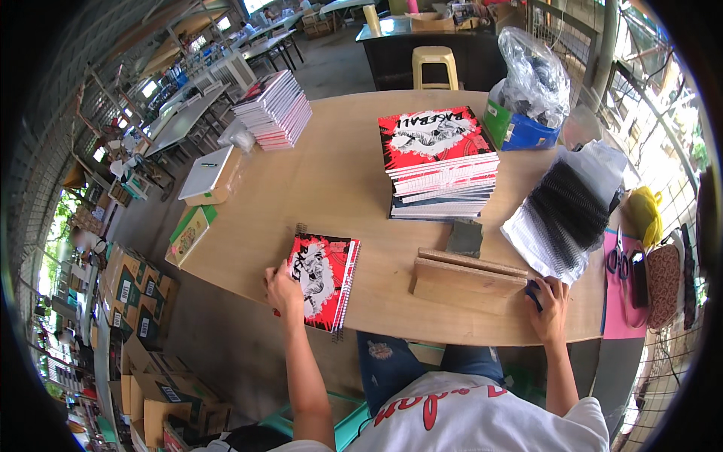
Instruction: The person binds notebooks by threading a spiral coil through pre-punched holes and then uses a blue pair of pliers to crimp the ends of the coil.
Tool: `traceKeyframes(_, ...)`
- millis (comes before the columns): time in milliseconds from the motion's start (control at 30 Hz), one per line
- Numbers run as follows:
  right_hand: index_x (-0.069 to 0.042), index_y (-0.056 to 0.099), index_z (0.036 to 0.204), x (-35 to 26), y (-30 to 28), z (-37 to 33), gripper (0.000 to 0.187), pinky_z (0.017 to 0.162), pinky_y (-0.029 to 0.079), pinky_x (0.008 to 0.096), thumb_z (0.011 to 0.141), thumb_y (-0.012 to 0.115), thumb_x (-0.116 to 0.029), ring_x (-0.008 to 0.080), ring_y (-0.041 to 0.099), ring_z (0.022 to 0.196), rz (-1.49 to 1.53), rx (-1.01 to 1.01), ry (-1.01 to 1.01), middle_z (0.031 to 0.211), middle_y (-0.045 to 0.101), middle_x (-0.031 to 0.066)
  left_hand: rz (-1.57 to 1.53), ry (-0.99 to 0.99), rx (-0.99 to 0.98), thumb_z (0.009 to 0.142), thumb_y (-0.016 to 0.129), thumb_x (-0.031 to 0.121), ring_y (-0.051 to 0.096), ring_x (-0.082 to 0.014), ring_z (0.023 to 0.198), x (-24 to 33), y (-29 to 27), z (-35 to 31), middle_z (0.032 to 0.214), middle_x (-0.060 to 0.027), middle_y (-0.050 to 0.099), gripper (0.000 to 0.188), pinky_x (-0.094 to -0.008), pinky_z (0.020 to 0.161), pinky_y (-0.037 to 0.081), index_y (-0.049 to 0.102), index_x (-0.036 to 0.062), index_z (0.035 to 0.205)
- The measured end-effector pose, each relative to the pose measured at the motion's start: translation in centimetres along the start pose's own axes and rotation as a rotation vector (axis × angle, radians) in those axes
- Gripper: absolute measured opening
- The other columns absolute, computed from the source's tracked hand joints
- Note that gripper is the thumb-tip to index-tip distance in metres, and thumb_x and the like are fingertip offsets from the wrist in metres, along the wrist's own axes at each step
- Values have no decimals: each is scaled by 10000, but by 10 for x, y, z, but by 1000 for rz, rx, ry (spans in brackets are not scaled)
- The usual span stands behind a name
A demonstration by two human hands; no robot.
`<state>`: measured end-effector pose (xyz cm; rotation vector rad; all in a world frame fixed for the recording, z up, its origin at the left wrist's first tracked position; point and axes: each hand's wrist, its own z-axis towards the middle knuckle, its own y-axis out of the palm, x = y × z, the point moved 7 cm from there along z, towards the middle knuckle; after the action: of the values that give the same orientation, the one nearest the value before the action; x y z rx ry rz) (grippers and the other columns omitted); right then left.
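Observation:
My left hand point(283, 290) grips the left edge of a red, black and white spiral notebook point(325, 282), which lies at the near edge of the table with loose wire coil sticking out at its ends. There may be more than one notebook there. By the right end of a wooden block stand point(468, 282), my right hand point(552, 307) is closed around a small tool with a dark blue handle point(533, 295); its working end is hidden. Farther back stands a tall stack of matching notebooks point(437, 143).
Another notebook stack point(273, 109) stands far left, near a white pad with a pen point(207, 173). Black wire coils point(568, 203) lie on white sheeting at right. Behind them is a blue-green box point(527, 132) with a plastic bag. Scissors point(619, 260) lie at the right edge.

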<state>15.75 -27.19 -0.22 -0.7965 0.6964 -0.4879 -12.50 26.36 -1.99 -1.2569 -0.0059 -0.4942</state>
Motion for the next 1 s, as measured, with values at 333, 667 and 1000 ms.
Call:
traceKeyframes(333,-42,604,1308,-79,7,55,593,969,424,498,797,814,-256,366,569,1046,219,-32,-103,1122,635,144,-1035,216,-524,922,737,448,662,-206,1056,290,-32,71,1177,-108,692,528,-407,889,544,664,6,1202)
traceKeyframes(667,-63,567,1401,-85,-41,92,767,1029,438,493,696,862,-121,393,522,1213,297,134,-155,1327,527,199,-921,520,-75,811,822,73,645,-155,705,327,-82,95,745,-98,635,242,-305,645,542,599,-13,847)
traceKeyframes(1000,8,671,1070,-130,-15,158,189,539,438,314,924,741,-89,68,461,610,936,23,-34,645,578,95,-1562,485,-379,954,658,-27,620,-128,1085,242,-85,-48,1214,-96,670,309,-275,950,479,549,-12,1243)
